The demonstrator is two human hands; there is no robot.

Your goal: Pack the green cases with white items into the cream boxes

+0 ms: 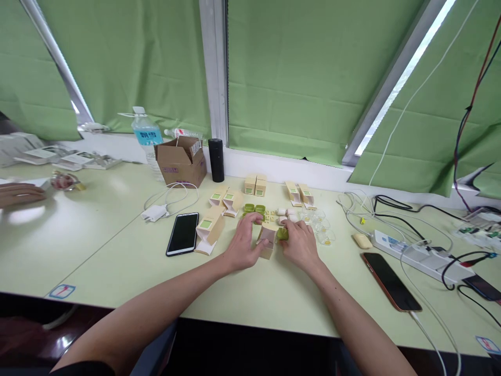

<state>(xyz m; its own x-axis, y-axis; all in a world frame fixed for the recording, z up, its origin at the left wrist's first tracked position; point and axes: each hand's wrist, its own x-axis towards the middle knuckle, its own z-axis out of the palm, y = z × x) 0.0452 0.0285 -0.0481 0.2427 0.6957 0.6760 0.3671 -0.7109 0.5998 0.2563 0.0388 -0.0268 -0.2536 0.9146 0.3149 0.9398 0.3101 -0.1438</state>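
My left hand [243,246] is closed around the left side of a small cream cardboard box [267,250], its open end facing up. Just to the right, my right hand [301,244] pinches a small green tray [282,234] beside the box. Behind my hands sit several matching green trays [249,208], some tiny yellowish pieces [270,213], whitish-pink pieces [290,212] and clear plastic pieces [324,230]. Another cream box [211,224] with an open flap lies left of my left hand.
Further cream boxes stand behind, including a pair [255,185] and two open ones [299,195]. A phone [182,234] and charger [155,212] lie left. Right are another phone [390,281], a power strip [422,258] and cables. A co-worker's hand [21,194] rests far left.
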